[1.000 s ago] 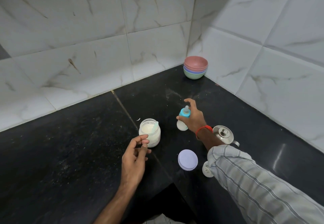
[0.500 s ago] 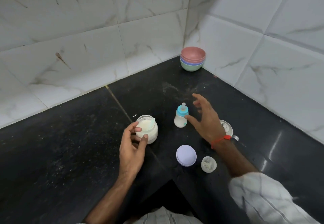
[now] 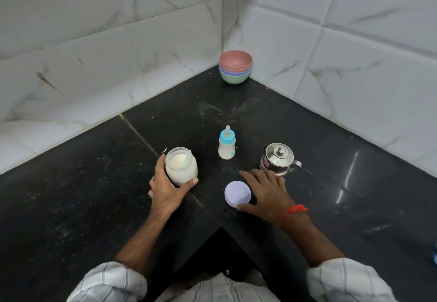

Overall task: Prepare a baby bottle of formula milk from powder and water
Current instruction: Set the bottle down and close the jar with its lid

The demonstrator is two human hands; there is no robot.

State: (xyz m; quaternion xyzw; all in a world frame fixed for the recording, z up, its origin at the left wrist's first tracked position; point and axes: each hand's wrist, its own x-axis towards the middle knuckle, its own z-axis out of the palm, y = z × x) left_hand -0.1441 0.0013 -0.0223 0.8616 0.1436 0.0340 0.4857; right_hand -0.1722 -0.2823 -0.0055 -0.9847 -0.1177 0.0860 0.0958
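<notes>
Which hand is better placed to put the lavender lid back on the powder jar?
Right hand: it rests beside the lavender lid, thumb at its edge. Left hand already steadies the open powder jar.

Right hand (image 3: 267, 195) covers countertop beneath it; anything there unseen. Blue object (image 3: 434, 254) cut by right edge, unidentifiable. Small steel lidded pot (image 3: 277, 160): red label unreadable.

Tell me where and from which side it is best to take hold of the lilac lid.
Grip the lid by its rim, from above. It lies flat on the counter as a low disc, so only its edge can be pinched. The right hand is already at it, thumb at the near edge and fingers past the far edge; closing them should probably be enough.
</notes>
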